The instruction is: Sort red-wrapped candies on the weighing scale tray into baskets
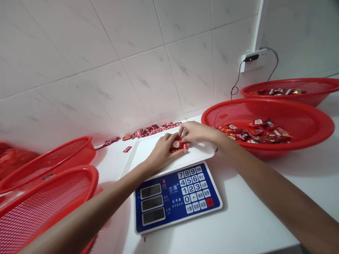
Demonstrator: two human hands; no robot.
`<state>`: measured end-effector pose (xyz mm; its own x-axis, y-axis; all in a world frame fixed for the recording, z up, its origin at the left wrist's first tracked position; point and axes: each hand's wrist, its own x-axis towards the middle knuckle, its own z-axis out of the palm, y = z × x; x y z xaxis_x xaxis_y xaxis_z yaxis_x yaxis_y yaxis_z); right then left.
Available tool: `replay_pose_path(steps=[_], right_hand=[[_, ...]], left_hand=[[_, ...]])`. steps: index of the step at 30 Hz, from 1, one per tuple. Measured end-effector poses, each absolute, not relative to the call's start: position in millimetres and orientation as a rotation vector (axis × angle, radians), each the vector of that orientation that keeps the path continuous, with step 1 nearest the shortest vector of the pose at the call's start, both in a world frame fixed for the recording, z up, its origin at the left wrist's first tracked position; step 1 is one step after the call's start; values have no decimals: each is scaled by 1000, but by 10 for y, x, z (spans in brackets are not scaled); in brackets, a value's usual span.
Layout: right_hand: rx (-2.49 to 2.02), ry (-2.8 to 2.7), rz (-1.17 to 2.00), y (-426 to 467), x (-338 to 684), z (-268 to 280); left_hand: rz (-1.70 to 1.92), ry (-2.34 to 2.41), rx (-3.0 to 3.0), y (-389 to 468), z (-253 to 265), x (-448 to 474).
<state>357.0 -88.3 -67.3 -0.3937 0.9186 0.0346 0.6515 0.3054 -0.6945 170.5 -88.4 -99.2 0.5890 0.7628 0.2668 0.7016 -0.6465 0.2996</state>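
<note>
On the white tray (pixel 137 150) of a digital scale (pixel 169 215), my left hand (pixel 165 150) is closed round a small red packet (pixel 177 145) with a pale round label. My right hand (pixel 197 132) is curled at the packet's right end, its thumb and fingers pinched on the edge. Both hands cover part of the packet, so its full shape is hidden. Behind the tray, several small red wrapped packets (pixel 148 131) lie in a row along the wall. A single red packet (pixel 127 149) rests left of the tray.
To my right, a red mesh basket (pixel 315 128) holds several wrapped packets, with another red basket (pixel 316 84) behind it. Two red baskets (pixel 90 176) stand at the left. A power strip (pixel 254 60) with cables is fixed to the tiled wall.
</note>
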Motion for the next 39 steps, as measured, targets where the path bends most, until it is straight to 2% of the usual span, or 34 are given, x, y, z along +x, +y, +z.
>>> replay_pose_path(steps=[3,8,23,33,39], right_hand=[[-1415,-2140,811,-931,3596,-626],[-1233,-2110,956,-921,3645,-598],[-1080,-1755,874,-869,3747,-519],[-725,-1634,937,-862,3710,-514],[-492,-1513,1040,-841,3639,-558]], left_hand=[[591,1251,2642,-915,-955,1715],[659,1251,2600,-961,-915,1719],[830,1511,2339,-846,-614,1339],[595,1542,2269,-793,-591,1147],[746,1460,2235,-852,-415,1242]])
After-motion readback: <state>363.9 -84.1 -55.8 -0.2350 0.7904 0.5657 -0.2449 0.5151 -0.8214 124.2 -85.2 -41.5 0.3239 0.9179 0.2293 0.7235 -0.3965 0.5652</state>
